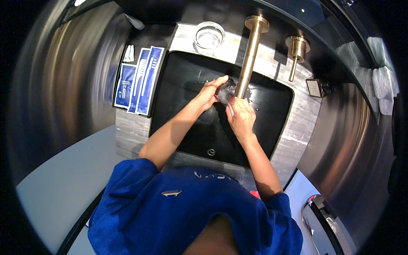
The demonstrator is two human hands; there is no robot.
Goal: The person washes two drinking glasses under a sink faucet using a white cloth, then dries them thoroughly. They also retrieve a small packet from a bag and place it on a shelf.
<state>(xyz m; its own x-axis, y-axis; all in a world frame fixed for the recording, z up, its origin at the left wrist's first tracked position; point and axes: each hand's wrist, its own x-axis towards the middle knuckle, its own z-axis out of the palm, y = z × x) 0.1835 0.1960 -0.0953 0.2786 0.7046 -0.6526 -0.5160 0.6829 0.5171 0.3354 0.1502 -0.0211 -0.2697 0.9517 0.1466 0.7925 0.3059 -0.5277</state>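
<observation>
Over a black sink basin point(191, 130), both hands hold a clear, glass-like vessel point(225, 92) just below the end of a brass spout point(249, 57). My left hand point(210, 92) grips its left side, with the thumb along the top. My right hand point(241, 116) closes on its lower right part, where a pale edge shows by the fingers. The vessel's exact kind cannot be told. Part of it is hidden by the fingers, and the spout's tip is close to my right hand. Water drops lie on the basin to the right of the spout.
A round glass dish point(208, 35) stands on the grey marbled counter point(295, 127) behind the basin. At right are a brass tap handle point(296, 52) and a small dark box point(314, 88). Blue and white packets point(149, 81) lie in a black tray at left, beside small white tubes point(129, 53).
</observation>
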